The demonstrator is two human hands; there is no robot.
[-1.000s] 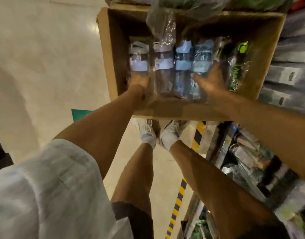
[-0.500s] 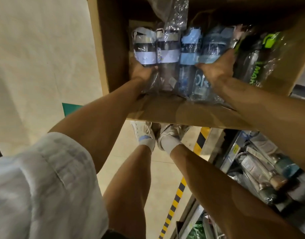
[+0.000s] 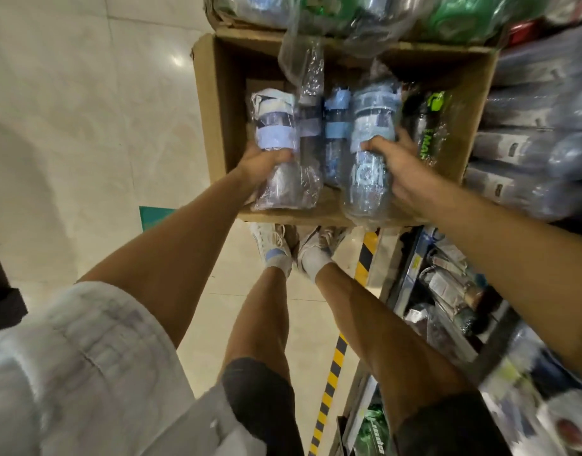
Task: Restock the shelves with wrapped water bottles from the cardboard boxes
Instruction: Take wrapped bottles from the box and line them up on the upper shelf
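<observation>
My left hand (image 3: 261, 161) grips a wrapped bottle (image 3: 276, 149). My right hand (image 3: 398, 166) grips a blue bottle (image 3: 368, 153). Both are over the box (image 3: 213, 110).

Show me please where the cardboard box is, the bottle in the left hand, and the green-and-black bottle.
cardboard box (image 3: 213, 126): head view, on its left wall.
bottle in the left hand (image 3: 276, 126): head view, on its pale band.
green-and-black bottle (image 3: 429, 133): head view, on its wrapped upper body.

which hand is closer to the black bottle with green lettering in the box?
Right. The right hand grips a blue wrapped bottle directly beside the black bottle; the left hand grips a bottle at the cardboard box's opposite side.
</observation>
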